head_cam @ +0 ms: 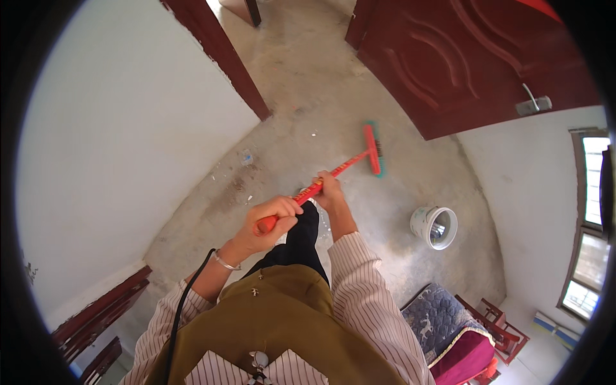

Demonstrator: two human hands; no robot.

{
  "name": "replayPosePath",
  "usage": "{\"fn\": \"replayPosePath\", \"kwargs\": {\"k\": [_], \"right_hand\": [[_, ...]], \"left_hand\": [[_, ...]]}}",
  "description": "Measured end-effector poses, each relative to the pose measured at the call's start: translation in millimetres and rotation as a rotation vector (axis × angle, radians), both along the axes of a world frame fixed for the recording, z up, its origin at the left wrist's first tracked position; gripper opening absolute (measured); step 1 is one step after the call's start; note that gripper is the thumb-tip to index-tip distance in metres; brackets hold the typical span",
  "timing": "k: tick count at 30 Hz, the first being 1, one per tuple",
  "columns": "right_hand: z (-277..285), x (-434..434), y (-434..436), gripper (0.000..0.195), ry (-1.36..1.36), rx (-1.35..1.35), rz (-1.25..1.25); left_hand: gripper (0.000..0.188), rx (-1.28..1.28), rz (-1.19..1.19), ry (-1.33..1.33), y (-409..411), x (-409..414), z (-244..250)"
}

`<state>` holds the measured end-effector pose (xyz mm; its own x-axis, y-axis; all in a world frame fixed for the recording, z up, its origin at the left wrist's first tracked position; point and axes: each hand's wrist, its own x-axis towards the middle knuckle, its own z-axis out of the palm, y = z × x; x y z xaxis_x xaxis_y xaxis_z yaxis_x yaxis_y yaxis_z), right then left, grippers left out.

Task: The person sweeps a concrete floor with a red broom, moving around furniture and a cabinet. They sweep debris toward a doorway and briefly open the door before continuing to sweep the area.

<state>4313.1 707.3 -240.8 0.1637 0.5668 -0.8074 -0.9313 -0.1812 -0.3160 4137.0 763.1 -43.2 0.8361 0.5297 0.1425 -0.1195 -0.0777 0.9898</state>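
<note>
Both hands grip the red handle of a push broom (pixel 371 149), whose red head carries green bristles. My left hand (pixel 271 221) is closed around the handle's near end, with the end cap poking out past the fingers. Farther along the handle, my right hand (pixel 329 191) wraps it from the other side. The broom slants away to the right, and its head is by the grey concrete floor (pixel 332 96). Small white scraps and dark dirt (pixel 237 185) lie on the floor to the left of the broom.
A white bucket (pixel 420 223) stands at the right. A dark red door (pixel 433 57) with a lever handle hangs open beyond the broom, facing a door frame (pixel 240 77). A quilted cover (pixel 433 317) drapes over furniture at lower right. A wooden piece (pixel 103 303) stands lower left.
</note>
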Motion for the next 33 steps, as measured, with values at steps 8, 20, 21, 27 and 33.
{"fn": "replayPosePath", "kwargs": {"k": [8,20,21,27,33], "right_hand": [[54.2,-88.2,104.1,0.012,0.454,0.178,0.206],[62.0,17.5,169.2,0.017,-0.014,0.107,0.441],[42.5,21.7,176.7,0.018,-0.050,0.094,0.459],[-2.0,-51.3,160.4,0.018,0.072,-0.067,0.600],[83.8,-114.7,112.5,0.021,0.176,0.092,0.559]], "left_hand": [[0.020,0.269,0.158,0.278,53.7,-11.1,100.2],[0.013,0.185,0.466,-0.013,72.2,34.6,60.8],[0.013,0.165,0.487,0.031,69.9,40.9,40.8],[0.013,0.067,0.691,0.180,44.5,10.5,28.3],[0.020,0.155,0.594,0.115,20.9,-51.6,108.4]]}}
